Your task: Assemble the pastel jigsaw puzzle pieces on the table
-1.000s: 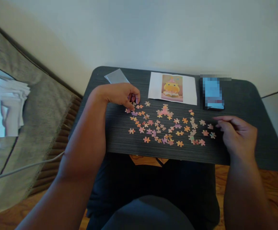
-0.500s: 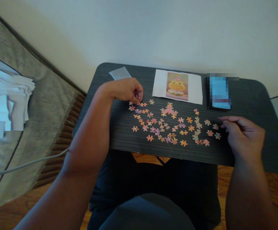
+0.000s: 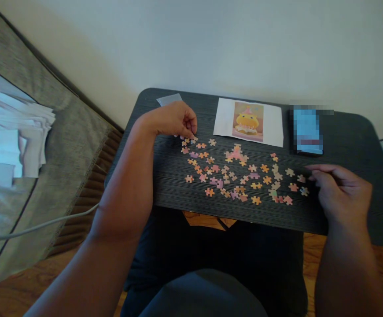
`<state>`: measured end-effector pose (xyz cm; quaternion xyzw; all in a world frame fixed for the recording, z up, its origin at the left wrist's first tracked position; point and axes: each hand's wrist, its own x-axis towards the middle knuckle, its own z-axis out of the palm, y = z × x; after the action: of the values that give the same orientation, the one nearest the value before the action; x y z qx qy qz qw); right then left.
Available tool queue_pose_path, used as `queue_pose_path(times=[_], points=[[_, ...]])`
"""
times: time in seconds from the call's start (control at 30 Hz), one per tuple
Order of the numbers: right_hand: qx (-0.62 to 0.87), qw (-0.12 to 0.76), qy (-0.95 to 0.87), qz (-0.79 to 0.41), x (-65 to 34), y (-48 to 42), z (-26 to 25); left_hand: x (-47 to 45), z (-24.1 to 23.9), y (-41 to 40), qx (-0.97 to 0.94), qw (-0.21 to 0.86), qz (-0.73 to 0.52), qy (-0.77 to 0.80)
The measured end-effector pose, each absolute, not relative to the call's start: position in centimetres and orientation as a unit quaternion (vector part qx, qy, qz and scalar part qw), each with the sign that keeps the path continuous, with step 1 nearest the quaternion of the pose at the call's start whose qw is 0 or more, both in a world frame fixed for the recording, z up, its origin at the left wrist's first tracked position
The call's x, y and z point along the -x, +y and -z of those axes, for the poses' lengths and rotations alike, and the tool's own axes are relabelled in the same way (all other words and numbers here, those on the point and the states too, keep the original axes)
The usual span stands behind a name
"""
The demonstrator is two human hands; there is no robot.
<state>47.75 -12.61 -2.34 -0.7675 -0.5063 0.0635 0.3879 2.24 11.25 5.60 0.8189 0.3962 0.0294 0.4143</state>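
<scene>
My left hand (image 3: pixel 182 121) reaches over the far left of the loose jigsaw pieces. Its thumb and fingertips are closed on a small pale jigsaw piece (image 3: pixel 194 139), partly hidden by them. More pieces lie just below and under those fingers. My right hand (image 3: pixel 345 189) rests at the right end of the spread, index finger stretched out, thumb a little apart from it, the other fingers curled. I see nothing held there. A pink piece (image 3: pixel 301 178) lies closest to it. Several joined pieces form a pink cluster (image 3: pixel 237 155) near the middle.
Behind the pieces, a printed sheet (image 3: pixel 272 125) shows a yellow cartoon figure. To its right stands a blurred blue phone-like object (image 3: pixel 307 130). A clear plastic sheet (image 3: pixel 169 99) lies at the back left of the dark table (image 3: pixel 353 145). A white cable (image 3: pixel 62 218) runs at left.
The view has shifted slightly, moving everything a little to the right. My left fingertips have lifted slightly, and a jigsaw piece now shows in them. The right hand stays in place.
</scene>
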Motion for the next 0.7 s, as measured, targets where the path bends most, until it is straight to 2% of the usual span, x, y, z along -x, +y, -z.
queue_pose_path(times=[0.1,0.37,0.7], points=[[0.755,0.425,-0.493,-0.08,-47.6,-12.5,2.3,-1.9,-6.0,11.2,-0.819,0.396,-0.025,0.415],[0.755,0.425,-0.493,-0.078,-47.3,-12.5,1.8,-1.2,-7.0,10.9,-0.791,0.418,0.074,0.44],[0.768,0.417,-0.479,-0.083,-47.1,-12.5,1.8,-1.2,-7.3,10.3,-0.78,0.443,0.107,0.428]])
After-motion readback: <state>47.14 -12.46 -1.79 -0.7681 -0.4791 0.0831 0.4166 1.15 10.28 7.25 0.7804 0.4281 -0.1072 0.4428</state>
